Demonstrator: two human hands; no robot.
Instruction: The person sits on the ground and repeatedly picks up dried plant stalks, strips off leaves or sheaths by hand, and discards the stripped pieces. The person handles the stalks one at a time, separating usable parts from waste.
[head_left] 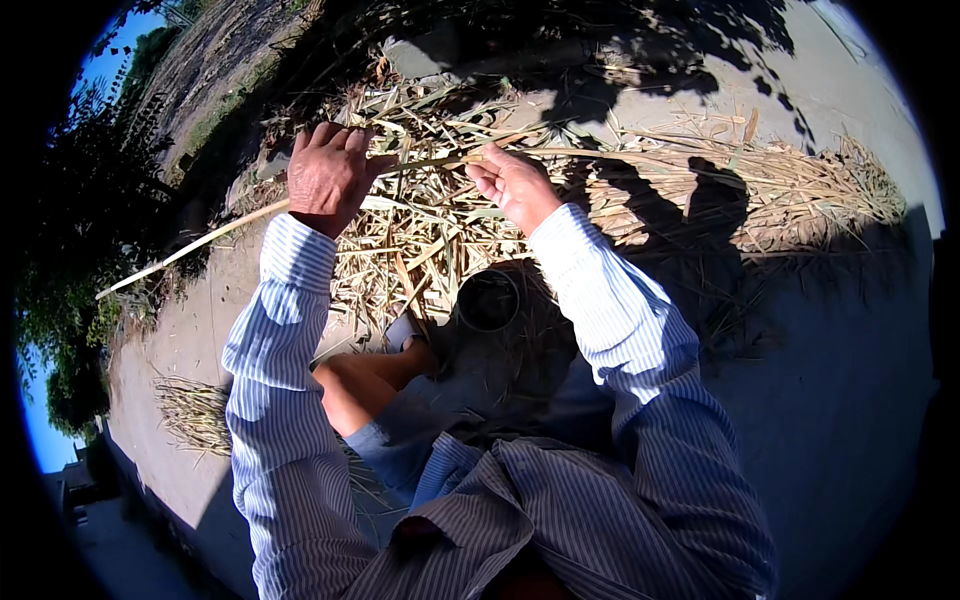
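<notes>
While I am sitting over the heap of dry pale stalks [640, 190], my left hand [325, 175] is clenching a long pale cane [200, 243] running toward eight o'clock, and my right hand [515, 185] is pinching its near end to keep it taut.

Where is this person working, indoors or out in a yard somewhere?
Outdoors, likely a rural yard: sunlit bare ground, a heap of dry stalks and husks, trees and blue sky at the left. Both hands hold a long stalk.

The left hand [325, 175] hid the long stalk [200, 243] where it gripped it, the stalk's far end was lost among the straw pile [700, 190] toward two o'clock, and shadow obscured the dark round container [488, 300].
</notes>
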